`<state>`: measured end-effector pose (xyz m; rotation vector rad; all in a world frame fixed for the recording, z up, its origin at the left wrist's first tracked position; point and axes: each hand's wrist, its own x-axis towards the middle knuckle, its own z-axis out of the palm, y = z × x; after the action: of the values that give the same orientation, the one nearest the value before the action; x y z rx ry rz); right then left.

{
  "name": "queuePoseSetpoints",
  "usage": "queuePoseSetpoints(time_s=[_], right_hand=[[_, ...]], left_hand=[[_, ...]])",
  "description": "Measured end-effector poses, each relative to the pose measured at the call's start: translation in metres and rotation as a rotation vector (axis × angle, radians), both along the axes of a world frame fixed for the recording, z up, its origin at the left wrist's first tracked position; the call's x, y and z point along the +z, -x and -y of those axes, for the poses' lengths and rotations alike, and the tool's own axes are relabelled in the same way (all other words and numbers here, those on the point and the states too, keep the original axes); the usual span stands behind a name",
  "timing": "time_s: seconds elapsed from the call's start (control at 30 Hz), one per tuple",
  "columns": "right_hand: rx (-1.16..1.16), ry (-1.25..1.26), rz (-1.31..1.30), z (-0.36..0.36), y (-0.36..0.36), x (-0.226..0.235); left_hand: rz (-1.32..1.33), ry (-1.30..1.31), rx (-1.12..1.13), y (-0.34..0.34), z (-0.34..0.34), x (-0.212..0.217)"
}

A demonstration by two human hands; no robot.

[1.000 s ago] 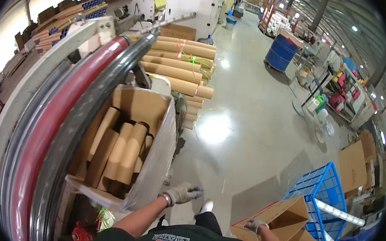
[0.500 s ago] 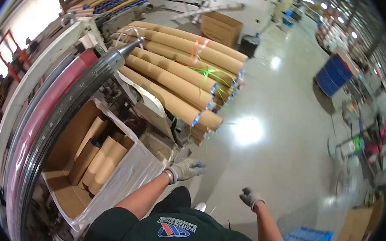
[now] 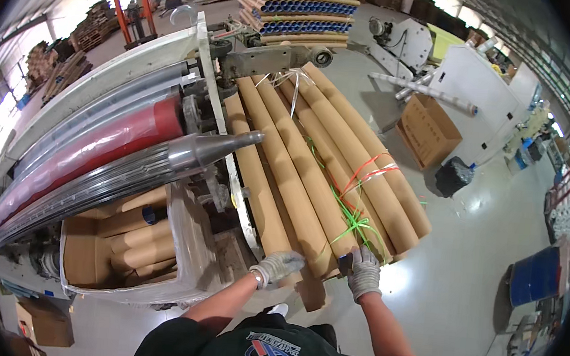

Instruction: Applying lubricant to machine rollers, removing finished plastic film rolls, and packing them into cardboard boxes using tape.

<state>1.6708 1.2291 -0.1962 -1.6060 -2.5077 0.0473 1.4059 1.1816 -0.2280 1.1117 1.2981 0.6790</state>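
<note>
Several long brown cardboard tubes (image 3: 300,159) lie side by side in front of me, their near ends toward my hands. My left hand (image 3: 279,267), in a pale work glove, is closed over the near end of the leftmost tube. My right hand (image 3: 363,273), gloved too, is closed by the near ends of the middle tubes, just below a knot of green strapping (image 3: 356,221). A small dark thing (image 3: 344,264) shows at its thumb side; its kind cannot be made out. Red strapping (image 3: 363,175) and a whitish tie (image 3: 296,87) also cross the tubes.
Left of the tubes stands a machine with a tapered metal shaft (image 3: 199,151) and a red roller (image 3: 147,125). Below it, a plastic-wrapped carton (image 3: 78,251) holds short tubes. A carton (image 3: 426,133), a black bag (image 3: 453,177) and a blue drum (image 3: 534,278) stand to the right.
My view has turned left and moved nearer the tubes. Both hands, free in the air before, have reached the tubes' near ends.
</note>
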Motion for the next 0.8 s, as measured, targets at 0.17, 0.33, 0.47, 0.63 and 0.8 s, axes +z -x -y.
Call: queuePoseSetpoints(time_s=[0.17,0.33,0.47,0.63,0.8], right_hand=[[0.030,0.386,0.067,-0.076,-0.018,-0.037],[0.285,0.651,-0.052,-0.106,-0.019,-0.016],[0.708,0.854,-0.242,-0.114,-0.056,0.088],[0.723,0.850,-0.638,-0.118,-0.087,0.045],[0.737,0.972,-0.901,-0.081,-0.096,-0.029]], left_hand=[[0.121,-0.051,0.403,-0.013,-0.038,0.019],[0.212,-0.177,0.763,-0.049,-0.096,0.025],[0.492,-0.071,0.790,-0.102,-0.157,0.107],[0.671,0.021,0.680,-0.131,-0.202,0.126],[0.285,0.024,0.794,-0.128,-0.175,0.098]])
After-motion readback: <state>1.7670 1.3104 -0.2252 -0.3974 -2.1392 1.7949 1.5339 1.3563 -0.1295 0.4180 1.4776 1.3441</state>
